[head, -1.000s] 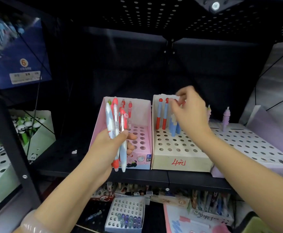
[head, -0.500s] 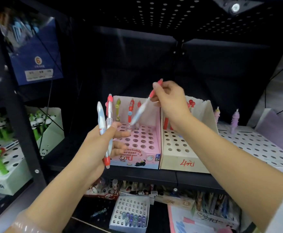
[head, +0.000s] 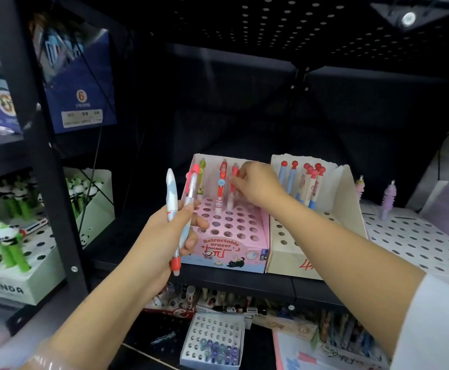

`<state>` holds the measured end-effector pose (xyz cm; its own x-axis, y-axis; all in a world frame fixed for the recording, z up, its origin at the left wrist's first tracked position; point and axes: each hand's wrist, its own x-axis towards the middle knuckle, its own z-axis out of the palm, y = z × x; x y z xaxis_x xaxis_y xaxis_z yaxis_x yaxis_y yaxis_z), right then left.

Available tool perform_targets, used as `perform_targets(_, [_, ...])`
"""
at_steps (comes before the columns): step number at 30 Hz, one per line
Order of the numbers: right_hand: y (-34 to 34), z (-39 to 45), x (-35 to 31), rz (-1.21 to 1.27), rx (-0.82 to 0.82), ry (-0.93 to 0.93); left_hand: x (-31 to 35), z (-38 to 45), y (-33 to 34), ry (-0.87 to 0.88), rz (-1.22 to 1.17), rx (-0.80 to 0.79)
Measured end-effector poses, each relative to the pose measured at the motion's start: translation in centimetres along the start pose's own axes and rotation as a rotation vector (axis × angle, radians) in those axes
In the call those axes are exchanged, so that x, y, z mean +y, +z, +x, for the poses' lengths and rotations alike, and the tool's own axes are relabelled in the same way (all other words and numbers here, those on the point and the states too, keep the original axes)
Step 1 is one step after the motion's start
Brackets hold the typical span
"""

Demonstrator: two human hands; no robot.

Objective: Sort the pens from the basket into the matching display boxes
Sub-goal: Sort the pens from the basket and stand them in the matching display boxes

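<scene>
shelf: black metal shelf (head: pixel 244 281) carrying the display boxes side by side, front edges toward the camera
white box: cream cardboard display box with a punched top (head: pixel 284 252), right of the pink one and touching it; red-capped blue and white pens (head: pixel 310 188) stand upright in its far rows
pink box: pink cardboard display box with a grid of round holes (head: pixel 234 222), centre of the shelf; near rows open, a few pens upright in the far row
left hand: left hand (head: pixel 164 236) in front of the pink box's near-left corner, fingers and thumb curled round two spare pens
spare pens: white-and-blue pen with rounded cap (head: pixel 171 198) and clear pen with coral clip and red tip (head: pixel 188 206), both roughly upright, tops leaning slightly far
right hand: right hand (head: pixel 258 185) over the far-right part of the pink box, fingertips pinching a coral-topped white pen (head: pixel 232 185)
key relation: that pen's long axis is near vertical, lower end down at the far hole row; whether it is seated in a hole I cannot tell
nearer hand: right hand is on the target row, left hand is well nearer the camera
next move, my read: push straight down along the pen's axis, then take a spare from the left hand
basket: not visible in this view
</scene>
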<state>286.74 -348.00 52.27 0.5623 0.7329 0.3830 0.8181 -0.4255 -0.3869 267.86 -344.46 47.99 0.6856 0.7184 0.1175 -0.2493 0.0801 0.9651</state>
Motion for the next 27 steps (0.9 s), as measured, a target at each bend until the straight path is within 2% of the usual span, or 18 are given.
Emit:
perform_targets(2, [0.0, -0.5, -0.3, -0.155, -0.052, -0.001, 0.0, -0.1, 0.1, 0.025, 0.050, -0.007])
perform_targets(3, [0.0, -0.8, -0.4, -0.164, -0.011, -0.006, -0.1, -0.1, 0.1, 0.039, 0.074, -0.008])
perform_targets(6, [-0.6, -2.1, -1.2, 0.082, 0.249, -0.040, -0.2, -0.1, 0.3, 0.067, 0.130, 0.015])
perform_targets(7, [-0.9, -2.5, -1.8, 0.216, 0.263, -0.045, -0.3, 0.0, 0.5, 0.068, 0.144, 0.026])
perform_targets(10, [-1.6, -3.6, -3.7, 0.534, 0.117, -0.031, -0.3, 0.2, 1.1, 0.066, 0.147, 0.043])
perform_targets(16, [-2.5, -4.5, -4.3, 0.693, -0.035, 0.011, -0.4, 0.2, 1.8, 0.068, 0.169, 0.048])
perform_targets(18, [-2.9, -4.2, -4.0, 0.815, -0.020, 0.016, -0.3, 0.2, 1.8, 0.059, 0.144, 0.041])
perform_targets(20, [-3.9, -3.4, -3.3, 0.904, 0.111, 0.016, -0.2, 0.1, 1.6, 0.040, 0.102, 0.044])
perform_targets(23, [-5.3, -2.3, -1.6, 0.801, 0.315, 0.011, 0.0, 0.1, 1.1, 0.022, 0.087, 0.077])
perform_targets(24, [-5.2, -2.1, -1.0, 0.704, 0.327, -0.001, 0.0, 0.1, 0.9, 0.012, 0.080, 0.086])
perform_targets(27, [-3.9, -2.2, 0.0, 0.471, 0.217, -0.020, 0.0, 0.0, 0.9, -0.015, 0.050, 0.096])
